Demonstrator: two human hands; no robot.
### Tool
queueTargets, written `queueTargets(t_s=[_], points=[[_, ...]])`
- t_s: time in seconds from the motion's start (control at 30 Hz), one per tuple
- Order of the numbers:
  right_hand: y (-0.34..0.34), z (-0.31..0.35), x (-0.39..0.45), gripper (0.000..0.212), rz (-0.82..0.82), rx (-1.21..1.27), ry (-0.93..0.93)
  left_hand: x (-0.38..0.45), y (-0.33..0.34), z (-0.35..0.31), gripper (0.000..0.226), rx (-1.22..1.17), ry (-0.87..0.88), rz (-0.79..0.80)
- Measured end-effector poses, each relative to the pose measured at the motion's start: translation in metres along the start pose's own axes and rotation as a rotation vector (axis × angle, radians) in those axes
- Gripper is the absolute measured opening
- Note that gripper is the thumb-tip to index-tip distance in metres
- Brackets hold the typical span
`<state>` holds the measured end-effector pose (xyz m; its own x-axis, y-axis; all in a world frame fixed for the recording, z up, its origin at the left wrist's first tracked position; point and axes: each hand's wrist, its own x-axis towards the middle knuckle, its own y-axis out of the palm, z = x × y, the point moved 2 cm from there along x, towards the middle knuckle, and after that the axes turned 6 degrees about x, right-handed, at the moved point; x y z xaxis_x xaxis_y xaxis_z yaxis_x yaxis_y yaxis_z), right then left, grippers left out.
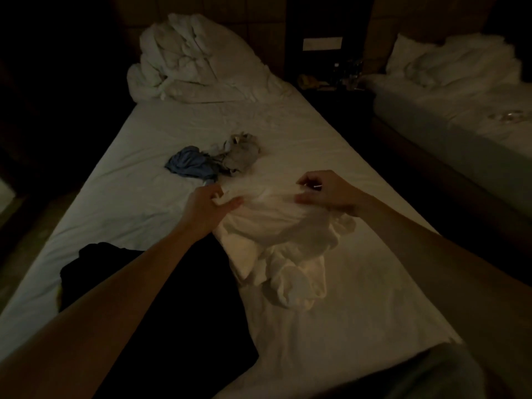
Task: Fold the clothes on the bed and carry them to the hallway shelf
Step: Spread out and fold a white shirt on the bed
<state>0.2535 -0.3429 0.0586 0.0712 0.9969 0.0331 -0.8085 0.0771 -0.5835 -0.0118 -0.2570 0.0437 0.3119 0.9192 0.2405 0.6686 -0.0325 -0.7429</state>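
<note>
Taking the bed (331, 326) as the landmark: nearest its foot, on the left half, lies a black garment (161, 298), spread dark across the sheet with the left forearm passing over it. Just right of that, about mid-bed, sits a crumpled white garment (276, 234), its lower part bunched in folds toward the foot. Both hands work its far edge: the left hand (208, 207) pinches the cloth at the left corner with curled fingers, and the right hand (325, 191) pinches it at the right corner, so the edge is drawn between them. Judging from this, the folding step is only starting, with the white piece being opened out. The next move likely calls for lifting and shaking it flat, then laying it smooth before any crease. Beyond the hands, nearer the bed's centre, wait a blue garment (191, 165) and a grey garment (240, 152), touching, both unfolded. At the bed's head sits a heaped white duvet (184, 61).
</note>
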Motion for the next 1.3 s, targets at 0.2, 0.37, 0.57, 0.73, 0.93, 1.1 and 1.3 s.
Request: queueTargets(t_s=[0.2,0.37,0.57,0.73,0.93,1.1,1.3], points=[[-0.006,-0.012,-0.012,0.02,0.079,-0.232,0.024,0.001,-0.023,0.011,0.013,-0.082,0.031,-0.106],[-0.008,-0.014,-0.017,0.022,-0.157,-0.233,0.023,-0.002,-0.029,0.011,0.019,-0.035,0.082,-0.011],[-0.014,0.002,-0.027,0.038,-0.053,-0.08,-0.002,-0.011,-0.025,-0.005,0.035,0.074,-0.047,0.127],[-0.035,0.002,-0.042,0.028,-0.041,-0.353,-0.034,-0.013,-0.044,-0.009,0.023,0.152,0.054,-0.05],[-0.043,0.028,-0.056,0.012,-0.237,-0.258,-0.078,-0.026,-0.062,-0.025,0.016,-0.064,0.079,-0.068],[-0.048,0.061,-0.067,0.028,-0.211,-0.175,-0.117,-0.035,-0.096,-0.033,0.015,-0.293,0.102,-0.175],[-0.075,0.095,-0.081,0.027,-0.08,-0.384,-0.211,-0.027,-0.14,-0.045,0.015,-0.379,0.08,-0.351]])
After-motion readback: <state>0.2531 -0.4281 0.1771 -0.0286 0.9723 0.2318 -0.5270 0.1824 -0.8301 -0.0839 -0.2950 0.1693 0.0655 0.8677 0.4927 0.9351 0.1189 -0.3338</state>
